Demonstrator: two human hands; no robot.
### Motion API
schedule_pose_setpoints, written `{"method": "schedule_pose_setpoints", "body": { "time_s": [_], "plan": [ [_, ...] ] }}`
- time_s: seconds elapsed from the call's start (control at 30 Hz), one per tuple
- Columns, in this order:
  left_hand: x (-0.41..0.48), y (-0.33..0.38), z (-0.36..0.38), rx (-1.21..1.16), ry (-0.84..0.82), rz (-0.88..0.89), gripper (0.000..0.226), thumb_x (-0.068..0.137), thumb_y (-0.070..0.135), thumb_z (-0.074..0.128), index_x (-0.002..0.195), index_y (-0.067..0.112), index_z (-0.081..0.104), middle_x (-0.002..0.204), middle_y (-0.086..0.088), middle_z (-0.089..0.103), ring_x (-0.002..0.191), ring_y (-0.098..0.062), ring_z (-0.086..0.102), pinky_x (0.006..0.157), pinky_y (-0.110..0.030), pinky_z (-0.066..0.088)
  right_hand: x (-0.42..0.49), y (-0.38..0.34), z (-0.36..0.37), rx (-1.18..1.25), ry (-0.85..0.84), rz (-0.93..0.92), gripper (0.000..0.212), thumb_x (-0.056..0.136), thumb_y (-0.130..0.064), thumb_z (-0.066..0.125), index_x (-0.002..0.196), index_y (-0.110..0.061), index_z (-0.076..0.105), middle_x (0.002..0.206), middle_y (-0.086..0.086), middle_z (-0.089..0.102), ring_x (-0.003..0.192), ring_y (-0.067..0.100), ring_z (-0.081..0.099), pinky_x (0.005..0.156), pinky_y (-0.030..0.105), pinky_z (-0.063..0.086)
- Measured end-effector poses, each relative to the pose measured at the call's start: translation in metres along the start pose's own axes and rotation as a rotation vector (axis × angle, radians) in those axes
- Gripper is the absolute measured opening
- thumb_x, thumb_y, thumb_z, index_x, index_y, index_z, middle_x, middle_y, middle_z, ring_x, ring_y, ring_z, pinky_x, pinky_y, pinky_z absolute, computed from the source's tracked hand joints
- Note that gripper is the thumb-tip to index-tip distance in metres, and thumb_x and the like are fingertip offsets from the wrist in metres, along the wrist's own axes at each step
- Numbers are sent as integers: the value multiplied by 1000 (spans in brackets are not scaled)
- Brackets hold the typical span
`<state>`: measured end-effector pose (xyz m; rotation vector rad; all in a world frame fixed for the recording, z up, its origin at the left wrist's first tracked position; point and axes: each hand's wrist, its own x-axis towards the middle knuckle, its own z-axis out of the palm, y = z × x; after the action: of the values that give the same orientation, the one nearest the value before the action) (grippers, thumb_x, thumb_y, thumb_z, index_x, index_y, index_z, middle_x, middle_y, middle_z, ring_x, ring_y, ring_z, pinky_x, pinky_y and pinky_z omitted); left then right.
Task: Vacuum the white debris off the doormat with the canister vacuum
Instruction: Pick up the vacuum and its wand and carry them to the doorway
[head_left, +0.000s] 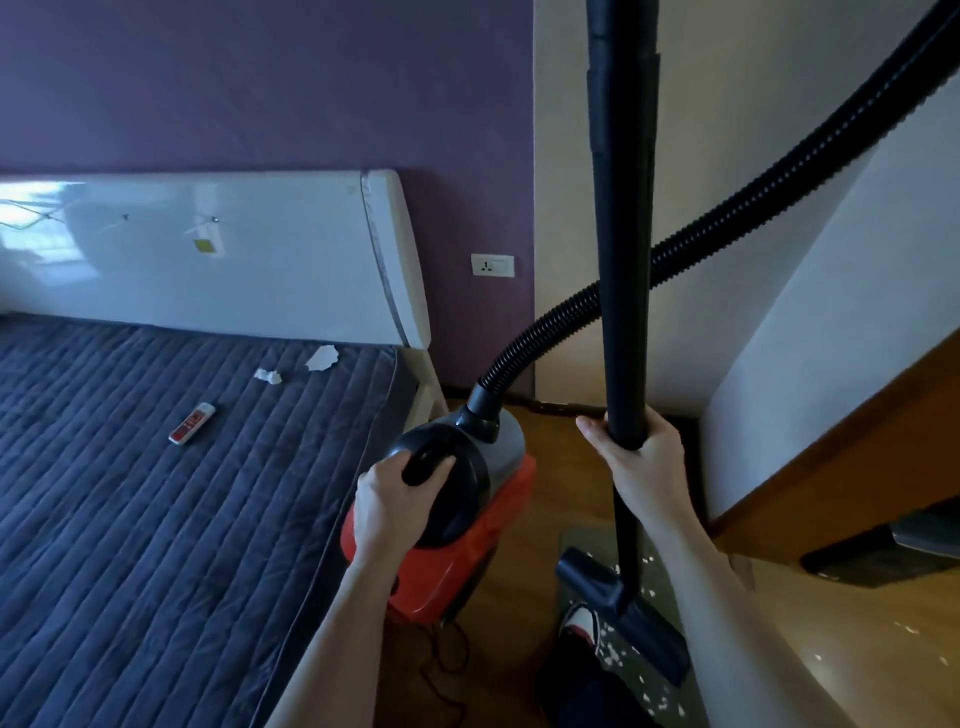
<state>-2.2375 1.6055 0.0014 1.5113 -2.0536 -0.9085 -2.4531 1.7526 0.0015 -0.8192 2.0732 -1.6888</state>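
On the wooden floor (831, 649), the doormat (576, 538) lies under the floor nozzle (597, 577), strewn with white debris (613, 652). The left hand (395, 499) grips the canister vacuum (467, 545) by its handle; the right hand (639, 462) wraps the wand (623, 260). The hose (727, 218) crossing the wand may snag, jerking the nozzle and scattering flakes.

The canister vacuum (467, 545) was orange-red with a black top. The quilt (130, 519) was dark blue with stitched stripes.
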Motion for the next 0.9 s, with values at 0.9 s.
{"method": "schedule_pose_setpoints", "body": {
  "time_s": [0.9],
  "plan": [
    [309, 114, 171, 51, -332, 262, 23, 79, 50, 76, 85, 28, 74, 75, 10, 72, 66, -3, 69, 61, -32, 60, 281, 51, -35, -71, 294, 163, 29, 87, -30, 79, 87, -5, 65, 79, 23, 65, 72, 23, 64, 69, 36, 55]
  ]
}}
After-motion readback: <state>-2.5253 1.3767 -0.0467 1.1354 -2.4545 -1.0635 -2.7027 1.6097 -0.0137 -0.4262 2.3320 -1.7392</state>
